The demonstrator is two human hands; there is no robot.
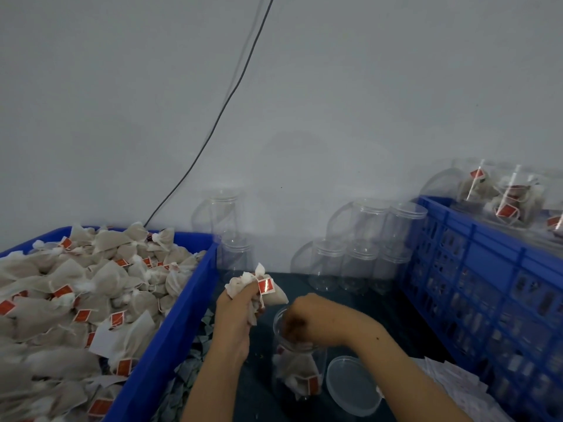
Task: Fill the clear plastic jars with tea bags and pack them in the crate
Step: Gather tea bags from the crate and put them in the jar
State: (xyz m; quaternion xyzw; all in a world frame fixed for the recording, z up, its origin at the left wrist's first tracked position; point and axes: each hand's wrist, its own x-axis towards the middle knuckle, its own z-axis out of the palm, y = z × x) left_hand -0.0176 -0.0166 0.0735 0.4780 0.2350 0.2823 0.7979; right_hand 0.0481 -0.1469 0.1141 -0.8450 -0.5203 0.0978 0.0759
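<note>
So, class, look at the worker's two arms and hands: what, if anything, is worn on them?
Nothing shows on either. The left hand and right hand are bare, with no gloves, rings, watch or bands visible. Both forearms are uncovered to the frame edge; no sleeve is in view.

No text, number or brand can be read anywhere. The red tags (266, 285) on the tea bags (91, 287), from the nine o'clock bin to the jars at three o'clock, carry a print too blurred to make out.
</note>
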